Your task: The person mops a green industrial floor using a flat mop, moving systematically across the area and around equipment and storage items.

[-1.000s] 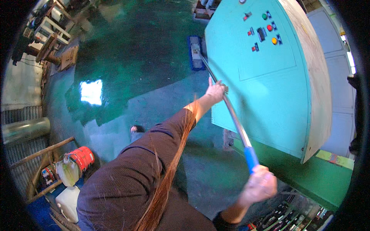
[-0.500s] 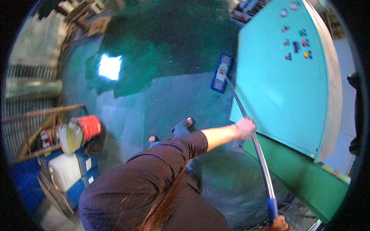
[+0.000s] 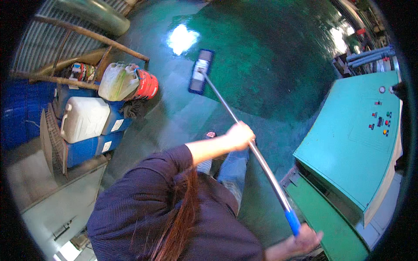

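Observation:
A flat mop [image 3: 201, 71] with a blue-edged grey pad lies on the green floor ahead of my feet. Its silver pole [image 3: 266, 167] slants back toward my right side and ends in a blue grip [image 3: 292, 222]. Partway up the pole, my left hand [image 3: 240, 135] is wrapped round the metal. My right hand [image 3: 302, 240] is at the blue grip's end, closed about it with the thumb side sticking out to the right. The dark green floor [image 3: 261, 74] looks wet and shiny beyond the mop, paler close to me.
On the left stand a red bucket [image 3: 147, 84], a cloudy plastic jug [image 3: 117, 82], a white canister [image 3: 85, 119] and blue containers [image 3: 114, 122], beside a wooden rail [image 3: 91, 37]. A turquoise control cabinet [image 3: 344, 135] on a green base [image 3: 324, 213] occupies the right.
The mop head has swept left, away from the cabinet, toward the bright reflection. My view has turned, so the containers and cabinet sit farther right. Both hands keep their hold.

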Demonstrator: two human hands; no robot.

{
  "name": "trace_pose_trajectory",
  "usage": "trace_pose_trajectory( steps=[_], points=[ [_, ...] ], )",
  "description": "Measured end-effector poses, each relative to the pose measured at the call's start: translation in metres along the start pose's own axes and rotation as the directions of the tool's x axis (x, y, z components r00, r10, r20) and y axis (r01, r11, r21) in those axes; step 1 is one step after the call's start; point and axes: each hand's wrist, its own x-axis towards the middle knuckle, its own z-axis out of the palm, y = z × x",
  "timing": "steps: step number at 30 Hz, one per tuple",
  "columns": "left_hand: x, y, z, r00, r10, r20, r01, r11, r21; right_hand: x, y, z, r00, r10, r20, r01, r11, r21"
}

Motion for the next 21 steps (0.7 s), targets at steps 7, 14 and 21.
trace_pose_trajectory(
  steps=[7,14,21],
  points=[
    [-0.097,-0.23,-0.02,0.82,-0.545,-0.174,0.572,0.771,0.279,-0.026,0.201,0.19,0.902,0.414,-0.125,-0.408,0.91,0.065],
    [-0.038,-0.201,0.013,0.833,-0.467,-0.297,0.538,0.808,0.24,0.015,0.206,0.132,0.937,0.332,-0.105,-0.325,0.942,0.083],
    [0.03,0.079,0.13,0.987,-0.161,0.017,0.161,0.978,-0.135,-0.045,0.017,-0.099,0.912,0.036,-0.408,-0.113,0.979,-0.167]
  ],
)
